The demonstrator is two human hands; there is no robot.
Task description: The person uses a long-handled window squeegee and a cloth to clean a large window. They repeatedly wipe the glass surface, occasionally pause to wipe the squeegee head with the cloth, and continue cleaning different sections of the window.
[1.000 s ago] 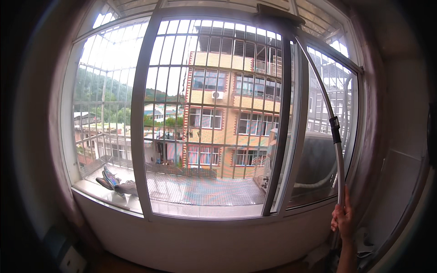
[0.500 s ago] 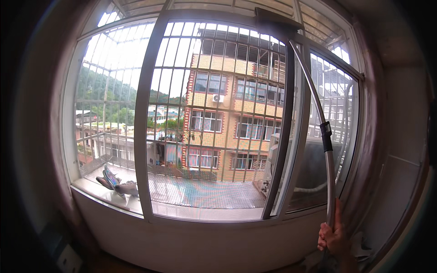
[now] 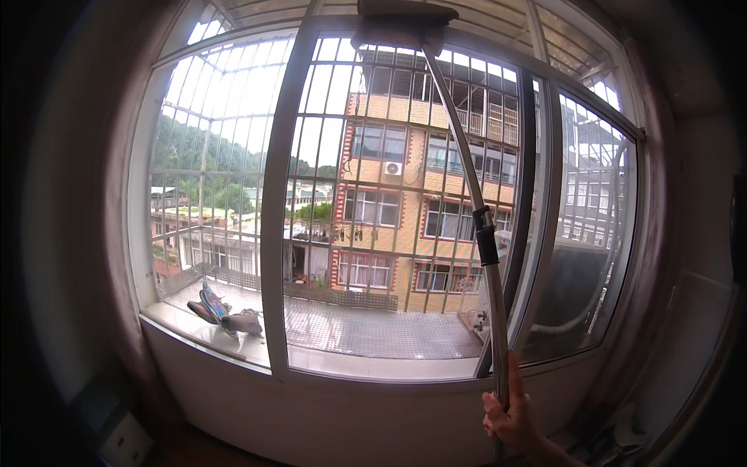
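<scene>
My right hand (image 3: 510, 416) comes in from the lower right and is closed round the lower part of a long metal pole, its index finger stretched up along it. The pole belongs to a mop (image 3: 471, 179) with a black joint partway up. At its top, the wide, dark mop head (image 3: 405, 22) lies across the upper frame of the window (image 3: 307, 156), overlapping the top of the middle pane. Whether it touches the glass is hard to tell. My left hand is out of view.
Shoes (image 3: 222, 311) lie on the sill at the left. Metal bars (image 3: 381, 253) stand beyond the glass, and a grey unit (image 3: 580, 284) shows behind the right pane. Dark curtains (image 3: 128, 233) hang beside the window. A white panel (image 3: 681, 350) stands at the right.
The mop head has moved left along the top of the window, from its right corner towards the middle. My right hand and the pole have shifted left with it. The view has turned slightly.
</scene>
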